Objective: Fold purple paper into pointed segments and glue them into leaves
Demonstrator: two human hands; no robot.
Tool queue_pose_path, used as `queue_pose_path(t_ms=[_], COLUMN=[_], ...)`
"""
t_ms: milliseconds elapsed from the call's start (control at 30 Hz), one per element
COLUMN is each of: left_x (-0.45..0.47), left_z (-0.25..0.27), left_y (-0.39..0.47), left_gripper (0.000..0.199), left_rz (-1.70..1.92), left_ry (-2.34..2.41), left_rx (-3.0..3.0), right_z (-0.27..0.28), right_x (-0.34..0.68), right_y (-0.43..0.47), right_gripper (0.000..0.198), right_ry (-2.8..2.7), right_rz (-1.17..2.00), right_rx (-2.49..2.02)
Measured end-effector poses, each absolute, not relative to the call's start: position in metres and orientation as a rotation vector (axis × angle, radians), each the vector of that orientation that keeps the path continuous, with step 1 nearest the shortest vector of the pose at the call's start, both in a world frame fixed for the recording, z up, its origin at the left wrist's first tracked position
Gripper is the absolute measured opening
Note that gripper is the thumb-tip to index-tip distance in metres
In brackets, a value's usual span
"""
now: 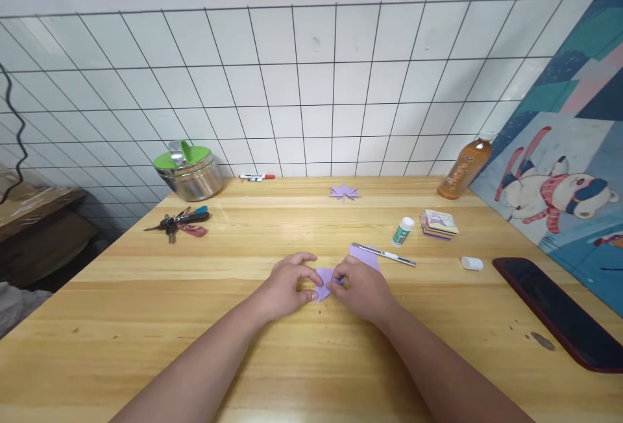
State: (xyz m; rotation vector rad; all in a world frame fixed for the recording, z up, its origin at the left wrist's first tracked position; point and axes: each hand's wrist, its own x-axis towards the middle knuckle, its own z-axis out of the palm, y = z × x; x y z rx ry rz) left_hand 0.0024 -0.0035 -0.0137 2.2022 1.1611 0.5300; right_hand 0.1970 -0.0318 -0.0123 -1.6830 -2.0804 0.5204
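Between my hands a small folded piece of purple paper [323,275] lies on the wooden table. My left hand [291,285] has thumb and forefinger at the paper's left side, closed on its edge. My right hand [363,287] pinches the paper's right part, its fingers curled together and covering some of it. Just behind my right hand lies a larger purple sheet [366,257], partly hidden by that hand. A pen [389,255] rests across this sheet and reaches out to the right.
Farther back are a purple paper leaf [344,192], a glue stick [402,231], its cap [472,264] and a paper stack [439,224]. A phone [559,309] and drink bottle [466,167] stand right; keys [181,220], a lidded pot [189,173] and markers [257,177] left.
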Motion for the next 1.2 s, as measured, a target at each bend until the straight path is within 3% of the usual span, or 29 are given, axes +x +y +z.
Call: queue_pose_path(t_ms=[433,1200], left_x=[0.0055,0.0072], left_z=[-0.0119,-0.0042], left_y=[-0.0061,-0.0065], left_gripper=[0.017,0.022], left_rz=[0.57,0.491], left_ry=[1.163,1.192], left_rx=[2.145,2.15], right_z=[-0.0172,-0.0125], right_x=[0.1922,0.1926], right_y=[-0.0313,-0.032], right_gripper=[0.014,0.016], right_ry=[-2.076,-2.083], right_rz=[0.391,0.455], right_rx=[-1.759,-1.812])
